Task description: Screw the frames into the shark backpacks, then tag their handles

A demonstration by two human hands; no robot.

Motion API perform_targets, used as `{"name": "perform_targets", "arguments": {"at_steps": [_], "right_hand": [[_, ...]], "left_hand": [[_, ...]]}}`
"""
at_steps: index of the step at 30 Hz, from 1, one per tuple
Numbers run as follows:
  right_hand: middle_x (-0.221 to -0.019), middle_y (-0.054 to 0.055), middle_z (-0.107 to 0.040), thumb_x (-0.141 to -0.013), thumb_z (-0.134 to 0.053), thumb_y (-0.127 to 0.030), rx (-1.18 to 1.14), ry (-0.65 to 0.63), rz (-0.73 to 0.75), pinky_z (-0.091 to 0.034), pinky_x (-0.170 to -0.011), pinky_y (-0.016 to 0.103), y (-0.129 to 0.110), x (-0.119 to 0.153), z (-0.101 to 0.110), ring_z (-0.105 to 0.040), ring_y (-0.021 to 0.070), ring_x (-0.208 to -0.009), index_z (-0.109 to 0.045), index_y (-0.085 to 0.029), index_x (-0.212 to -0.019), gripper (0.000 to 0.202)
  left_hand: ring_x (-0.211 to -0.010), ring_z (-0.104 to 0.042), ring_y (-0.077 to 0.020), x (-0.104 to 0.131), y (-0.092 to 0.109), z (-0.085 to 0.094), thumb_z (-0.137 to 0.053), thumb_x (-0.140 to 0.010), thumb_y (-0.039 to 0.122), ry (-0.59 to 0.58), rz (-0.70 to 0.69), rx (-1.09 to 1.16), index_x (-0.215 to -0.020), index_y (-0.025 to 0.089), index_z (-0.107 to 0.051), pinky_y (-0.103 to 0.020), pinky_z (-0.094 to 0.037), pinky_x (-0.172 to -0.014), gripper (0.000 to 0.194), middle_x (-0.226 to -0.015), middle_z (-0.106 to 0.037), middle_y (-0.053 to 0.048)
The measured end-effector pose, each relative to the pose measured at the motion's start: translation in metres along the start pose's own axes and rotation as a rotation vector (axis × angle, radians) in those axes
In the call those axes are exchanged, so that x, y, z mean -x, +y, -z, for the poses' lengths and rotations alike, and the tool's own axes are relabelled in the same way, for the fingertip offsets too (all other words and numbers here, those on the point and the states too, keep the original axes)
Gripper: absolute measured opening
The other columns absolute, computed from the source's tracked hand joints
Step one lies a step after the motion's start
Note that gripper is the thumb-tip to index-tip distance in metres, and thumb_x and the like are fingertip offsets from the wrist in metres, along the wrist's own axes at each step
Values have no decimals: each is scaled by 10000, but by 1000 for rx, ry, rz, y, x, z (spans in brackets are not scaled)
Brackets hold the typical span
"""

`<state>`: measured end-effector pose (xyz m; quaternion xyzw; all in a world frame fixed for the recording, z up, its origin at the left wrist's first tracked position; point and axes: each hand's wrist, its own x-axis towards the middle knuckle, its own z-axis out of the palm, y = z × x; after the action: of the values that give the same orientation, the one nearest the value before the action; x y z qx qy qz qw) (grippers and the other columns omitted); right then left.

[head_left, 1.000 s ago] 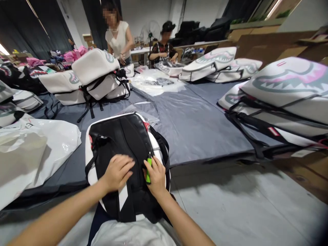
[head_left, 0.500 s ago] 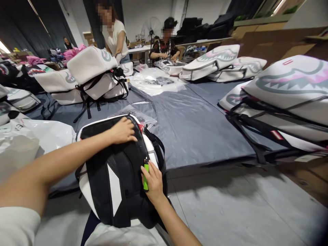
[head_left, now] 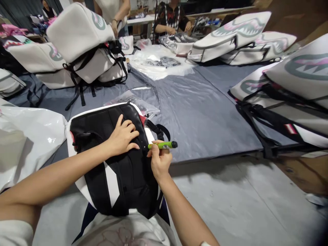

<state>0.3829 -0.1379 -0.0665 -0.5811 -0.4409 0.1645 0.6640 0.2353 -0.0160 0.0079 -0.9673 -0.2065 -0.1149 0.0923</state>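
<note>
A black-and-white backpack (head_left: 130, 164) leans against me at the table's edge, its black padded back and straps facing up. My left hand (head_left: 123, 136) lies on the upper part of that back panel with its fingers spread, holding nothing. At the panel's right edge, my right hand (head_left: 161, 160) pinches a green marker pen (head_left: 164, 145). The pen lies nearly level, its black end to the right and its other end pointing left at the black panel. Whether that tip touches the fabric, I cannot tell. A black strap loop (head_left: 163, 131) hangs out beside the pen.
A grey-covered table (head_left: 200, 112) stretches ahead. Stacked white backpacks stand at left (head_left: 79, 44) and right (head_left: 287, 85), with more at the back right (head_left: 230, 37). Clear plastic bags (head_left: 156, 63) and a white plastic bag (head_left: 41, 126) lie on it. Two people work across the table.
My right hand has moved up and turned the marker pen from upright to level. My left hand has shifted slightly down the panel, fingers more spread. The view has tilted down.
</note>
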Motion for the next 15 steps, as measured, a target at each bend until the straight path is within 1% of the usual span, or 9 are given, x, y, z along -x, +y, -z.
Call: {"name": "perform_targets", "arguments": {"at_steps": [3,5,8,10,12,15], "right_hand": [[-535,-78,-537,-968,-538,-410,24,61,-42,-430,-459,226,2,-5,-10,-526,97,-417,-567,-188,-897,235],[-552,-77,-530,-952,-566,-415,25,95,-48,-430,-468,227,4,-5,-15,-525,96,-434,-560,-187,-886,238],[-588,-63,-551,-951,-568,-409,64,101,-48,-430,-472,231,3,-4,-19,-528,95,-444,-562,-185,-866,240],[-646,-37,-589,-962,-550,-396,119,97,-19,-447,-493,240,2,-5,-21,-543,95,-466,-566,-185,-848,240],[-715,-6,-627,-957,-552,-390,200,76,40,-481,-547,259,2,-6,-22,-588,111,-535,-570,-187,-835,237],[-748,18,-644,-951,-553,-388,322,61,101,-508,-617,284,2,-9,-22,-640,148,-650,-562,-195,-826,231]], "left_hand": [[-1117,-541,-313,6,4,-8,-751,-796,478,51,6,103,-931,165,-680,-757,-193,-1134,348,-1012,-680,-78],[-1156,-529,-301,10,5,-12,-704,-850,435,90,-20,151,-913,179,-665,-758,-138,-1153,267,-1022,-686,-60],[-1207,-510,-289,16,5,-18,-654,-896,397,153,-47,171,-901,186,-648,-729,-67,-1186,211,-1013,-689,-39],[-1224,-507,-281,18,5,-22,-645,-905,384,189,-56,173,-895,185,-635,-702,-30,-1205,200,-1012,-689,-25],[-1235,-507,-274,19,5,-25,-635,-913,375,216,-60,170,-895,188,-624,-678,-5,-1219,189,-1016,-687,-13],[-1244,-513,-269,20,6,-29,-631,-918,360,253,-58,161,-893,187,-611,-651,1,-1232,176,-1018,-685,-7]]}}
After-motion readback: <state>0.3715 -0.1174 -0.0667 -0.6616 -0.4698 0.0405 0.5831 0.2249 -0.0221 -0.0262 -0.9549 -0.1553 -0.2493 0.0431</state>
